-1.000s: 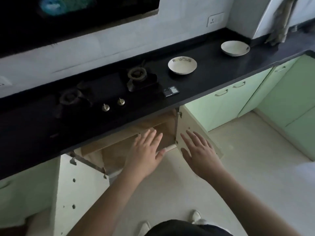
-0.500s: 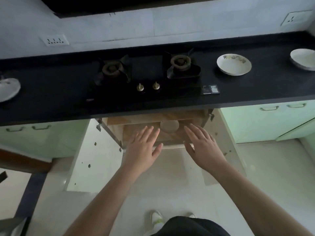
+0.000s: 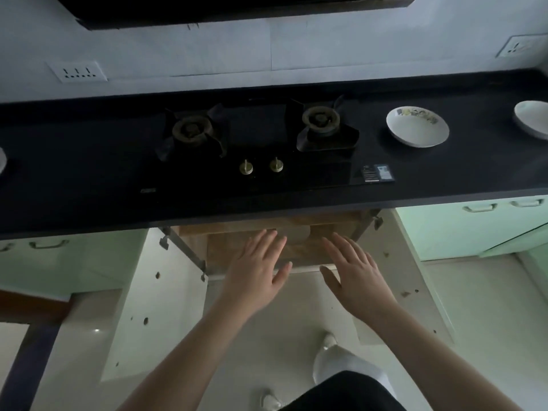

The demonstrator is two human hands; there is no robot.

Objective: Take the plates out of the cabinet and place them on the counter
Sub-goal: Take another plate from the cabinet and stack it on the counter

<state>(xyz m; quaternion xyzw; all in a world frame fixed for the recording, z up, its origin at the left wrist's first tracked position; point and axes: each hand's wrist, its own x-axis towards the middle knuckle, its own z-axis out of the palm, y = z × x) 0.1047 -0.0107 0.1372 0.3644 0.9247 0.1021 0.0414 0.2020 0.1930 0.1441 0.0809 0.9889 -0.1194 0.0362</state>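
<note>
I see a long dark tabletop (image 3: 89, 161) running the full width in front of me. A two-burner gas hob (image 3: 261, 143) is set into its middle, two brass knobs (image 3: 261, 167) at its front edge and a small label (image 3: 378, 173) at its right corner. To the right of the hob a white plate with a printed rim (image 3: 417, 126) sits flat on the tabletop; further right, a second white plate (image 3: 532, 119) is cut by the frame edge. At the far left edge a pale object (image 3: 1, 160) barely shows. Inside the open cabinet below, a wooden shelf (image 3: 237, 250) carries a pale round plate (image 3: 295, 232), partly visible.

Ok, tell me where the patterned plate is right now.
The patterned plate sits on the black counter, right of the stove's right burner and left of a plain white plate at the frame's edge.
</note>
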